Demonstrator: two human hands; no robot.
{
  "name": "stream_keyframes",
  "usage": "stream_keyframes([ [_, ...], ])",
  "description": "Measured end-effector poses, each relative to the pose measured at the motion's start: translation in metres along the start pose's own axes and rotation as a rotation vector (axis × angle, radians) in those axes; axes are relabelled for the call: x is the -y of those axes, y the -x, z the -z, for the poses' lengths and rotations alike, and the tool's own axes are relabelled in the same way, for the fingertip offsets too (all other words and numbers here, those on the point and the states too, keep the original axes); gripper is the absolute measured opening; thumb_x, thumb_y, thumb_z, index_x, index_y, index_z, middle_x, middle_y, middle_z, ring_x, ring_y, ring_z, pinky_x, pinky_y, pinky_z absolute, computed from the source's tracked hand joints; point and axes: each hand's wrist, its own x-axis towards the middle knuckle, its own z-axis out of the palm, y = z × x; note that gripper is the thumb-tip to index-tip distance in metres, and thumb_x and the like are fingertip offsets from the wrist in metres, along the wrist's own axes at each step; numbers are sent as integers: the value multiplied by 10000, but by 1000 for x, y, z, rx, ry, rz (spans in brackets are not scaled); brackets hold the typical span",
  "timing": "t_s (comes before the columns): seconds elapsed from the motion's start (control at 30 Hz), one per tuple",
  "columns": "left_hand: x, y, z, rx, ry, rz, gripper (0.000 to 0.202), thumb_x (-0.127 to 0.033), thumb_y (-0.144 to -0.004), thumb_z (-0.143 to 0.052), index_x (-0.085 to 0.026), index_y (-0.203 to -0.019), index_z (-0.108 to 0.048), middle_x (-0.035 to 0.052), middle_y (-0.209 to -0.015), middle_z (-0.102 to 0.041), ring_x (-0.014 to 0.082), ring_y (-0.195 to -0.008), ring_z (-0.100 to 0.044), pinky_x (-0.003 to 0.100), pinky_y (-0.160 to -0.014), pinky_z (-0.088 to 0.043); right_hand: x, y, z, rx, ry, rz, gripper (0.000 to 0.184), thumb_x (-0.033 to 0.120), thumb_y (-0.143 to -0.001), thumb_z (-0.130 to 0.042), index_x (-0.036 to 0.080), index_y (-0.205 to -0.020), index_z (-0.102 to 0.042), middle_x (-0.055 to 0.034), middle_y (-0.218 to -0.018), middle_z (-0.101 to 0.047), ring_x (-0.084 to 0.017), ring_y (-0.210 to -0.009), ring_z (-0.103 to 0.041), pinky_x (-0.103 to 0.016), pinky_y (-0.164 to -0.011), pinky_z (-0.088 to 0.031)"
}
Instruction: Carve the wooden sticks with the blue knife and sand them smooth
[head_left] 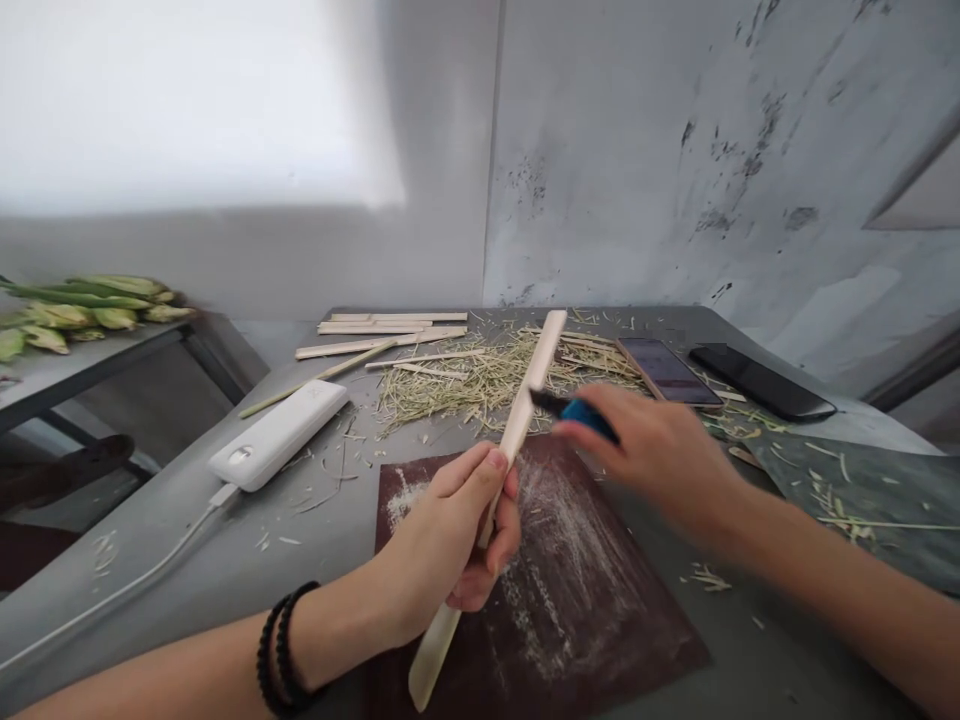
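My left hand (450,535) is closed around a long pale wooden strip (534,375), held slanting up and away over a dark brown sheet of sandpaper (585,610) dusted with white powder. My right hand (652,450) is closed on a small knife with a blue handle (589,412), its dark blade touching the strip's right edge about a third of the way down. The strip's lower end pokes out below my left hand near the table's front.
A heap of thin wood shavings (480,380) lies behind the sandpaper. More wooden strips (382,335) lie at the back left. A white power bank (279,432) with a cable sits left; two phones (667,370) (761,380) lie right. Green corn husks (82,305) rest on a side bench.
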Motion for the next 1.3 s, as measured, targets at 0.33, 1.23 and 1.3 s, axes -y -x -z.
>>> stream_keyframes([
  [0.33,-2,-2,3,33,128,20,304,-443,-1052,-389,-241,-853,-500,-102,-410,-411,51,-248,-180,121,-246,-223,13,2,6,82,-79,182,478,587,-1059,-366,195,-946,-617,-14,-727,-685,-149,-536,-583,-298,-484,-264],
  [1.23,-2,-1,-1,77,177,122,283,-354,-1055,-391,-238,-824,-508,-91,-438,-402,59,-290,-153,132,-267,-166,-58,-2,17,-113,201,-95,496,617,-1046,-365,197,-959,-615,-67,-701,-677,-184,-550,-579,-302,-515,-267],
  [1.3,0,-2,1,75,188,78,289,-387,-1058,-393,-239,-841,-514,-90,-445,-407,58,-295,-161,132,-270,-175,-38,-1,7,-5,100,28,504,623,-1049,-346,208,-924,-604,-38,-726,-692,-176,-565,-603,-295,-520,-273],
])
